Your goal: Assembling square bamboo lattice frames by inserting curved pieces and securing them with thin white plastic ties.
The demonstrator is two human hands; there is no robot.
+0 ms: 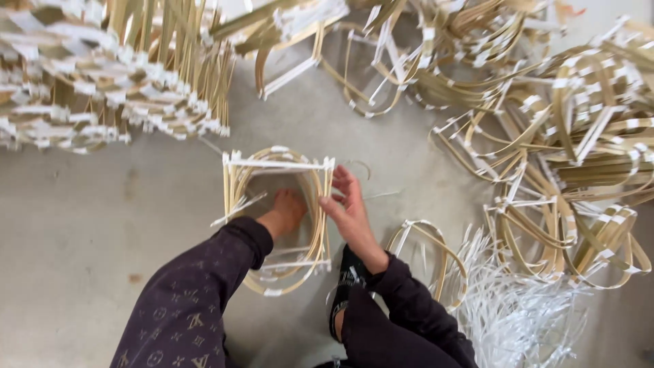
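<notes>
My right hand (349, 208) pinches the right rim of the bamboo frame (279, 218) at frame center on the floor (82, 218); my bare foot (286, 211) pins it inside. My left hand is out of view. If my pinch slips, I judge the bent strips could spring apart.

I see the bamboo frame (279, 218) standing on the floor (82, 204) at centre, my left hand (285, 212) inside it and my right hand (349, 208) on its right edge. Stacked frames (102, 82) lie behind to the left, a loose frame pile (565, 136) to the right, and strips (518, 313) at near right.
</notes>
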